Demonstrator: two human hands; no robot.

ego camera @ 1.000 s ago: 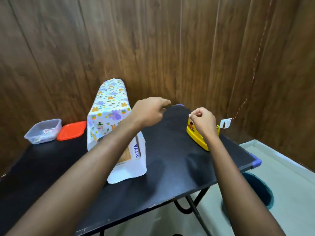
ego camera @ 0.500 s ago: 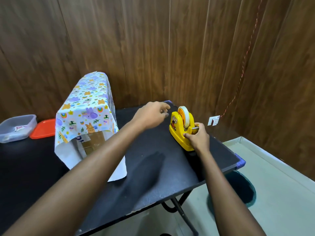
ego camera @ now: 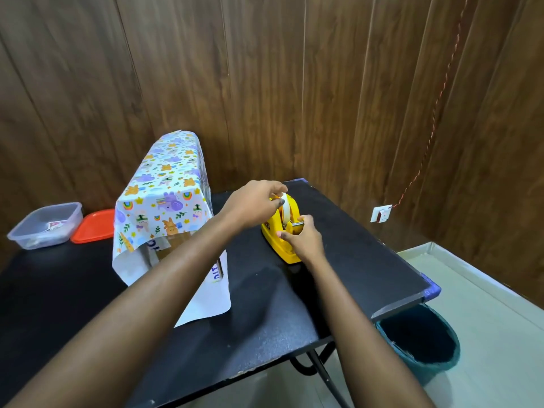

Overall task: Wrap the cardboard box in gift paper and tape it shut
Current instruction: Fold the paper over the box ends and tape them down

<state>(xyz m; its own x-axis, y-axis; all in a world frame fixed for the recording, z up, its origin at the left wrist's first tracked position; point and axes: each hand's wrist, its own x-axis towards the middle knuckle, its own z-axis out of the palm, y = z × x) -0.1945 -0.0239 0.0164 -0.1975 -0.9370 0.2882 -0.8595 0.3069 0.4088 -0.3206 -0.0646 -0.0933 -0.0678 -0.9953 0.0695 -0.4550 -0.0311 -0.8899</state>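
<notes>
Left of your left grip (ego camera: 253,206) stood the paper-draped box (ego camera: 164,195), with the clear tub (ego camera: 44,225) and orange lid (ego camera: 94,226) beyond it. Left grip pinched the tape roll (ego camera: 287,209); right grip (ego camera: 303,241) clamped the yellow dispenser (ego camera: 270,232), forearms outstretched.

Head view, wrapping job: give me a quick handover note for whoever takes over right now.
Left hand: pinches the white tape roll on top.
Right hand: grips the yellow plastic tape dispenser on the black table.
Brown cardboard box: upright at left, patterned gift paper draped loosely over it, near end uncovered.
Done: paper laid over. Left: pull tape, fold paper round, tape shut.
</notes>
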